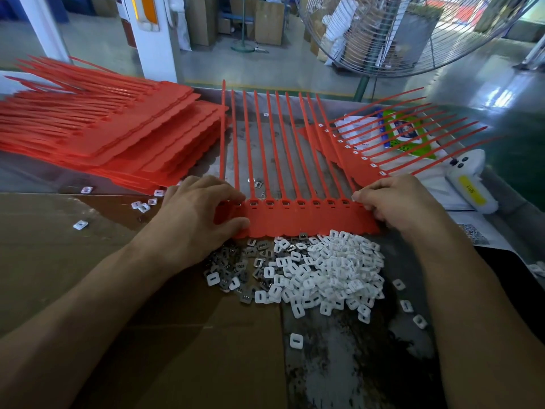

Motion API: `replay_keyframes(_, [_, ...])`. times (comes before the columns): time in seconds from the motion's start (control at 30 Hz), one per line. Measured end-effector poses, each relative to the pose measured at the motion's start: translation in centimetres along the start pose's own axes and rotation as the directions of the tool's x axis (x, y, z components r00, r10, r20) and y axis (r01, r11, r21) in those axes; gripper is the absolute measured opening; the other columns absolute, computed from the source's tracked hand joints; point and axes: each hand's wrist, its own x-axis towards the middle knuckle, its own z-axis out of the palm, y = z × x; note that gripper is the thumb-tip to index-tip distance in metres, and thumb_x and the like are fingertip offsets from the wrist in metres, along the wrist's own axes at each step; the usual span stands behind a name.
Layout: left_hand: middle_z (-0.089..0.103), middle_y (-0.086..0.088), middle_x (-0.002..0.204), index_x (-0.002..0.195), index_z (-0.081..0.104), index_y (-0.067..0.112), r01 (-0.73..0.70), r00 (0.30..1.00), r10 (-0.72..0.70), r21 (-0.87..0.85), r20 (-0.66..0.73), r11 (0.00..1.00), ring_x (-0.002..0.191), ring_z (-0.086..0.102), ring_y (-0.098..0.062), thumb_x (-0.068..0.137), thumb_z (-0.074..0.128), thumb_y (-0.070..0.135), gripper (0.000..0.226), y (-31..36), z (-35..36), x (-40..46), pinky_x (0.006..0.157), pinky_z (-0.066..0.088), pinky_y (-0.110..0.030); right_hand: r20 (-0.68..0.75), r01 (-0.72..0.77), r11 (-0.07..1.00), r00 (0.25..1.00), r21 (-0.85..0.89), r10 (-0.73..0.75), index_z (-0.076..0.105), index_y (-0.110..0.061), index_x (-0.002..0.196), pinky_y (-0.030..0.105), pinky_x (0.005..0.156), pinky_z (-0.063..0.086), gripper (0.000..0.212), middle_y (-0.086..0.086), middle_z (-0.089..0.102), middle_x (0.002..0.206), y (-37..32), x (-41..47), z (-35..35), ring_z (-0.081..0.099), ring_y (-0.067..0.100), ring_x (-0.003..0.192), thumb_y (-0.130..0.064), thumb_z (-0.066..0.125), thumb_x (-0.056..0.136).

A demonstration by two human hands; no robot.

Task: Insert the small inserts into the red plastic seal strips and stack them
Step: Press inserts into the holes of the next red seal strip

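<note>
A red seal strip sheet (298, 216) lies flat in front of me, its long tails pointing away. My left hand (194, 214) grips its left end, thumb on the flat tab. My right hand (398, 202) pinches its right end, and a small white piece shows at the fingertips. Just below the sheet lies a heap of small white inserts (330, 270) mixed with grey metal ones (236, 261). A tall stack of red sheets (103, 128) sits at the far left. Another red sheet with white inserts in its slots (354, 154) lies at the right.
Brown cardboard (88, 261) covers the table's left and near part. A white handheld device (469, 178) and printed packets (407, 134) lie at the right. Loose inserts are scattered around (144, 205). A large floor fan (413, 33) stands beyond the table.
</note>
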Motion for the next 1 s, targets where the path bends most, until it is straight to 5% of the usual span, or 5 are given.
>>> replay_keyframes(1.0, [0.057,0.020,0.124,0.123,0.064,0.040,0.017,1.000,-0.017,-0.031,0.013,0.999,0.123,0.043,-0.009,0.080,0.055,0.067,0.052,-0.52,0.33,0.10,0.110,0.038,-0.049,-0.058,-0.071,0.995,0.996,-0.065,0.068,0.072,-0.013,0.081,0.031,0.049,0.045,0.012,0.010,0.066,0.070,0.42,0.64,0.19,0.056,0.021,0.055,-0.018,0.074,0.092])
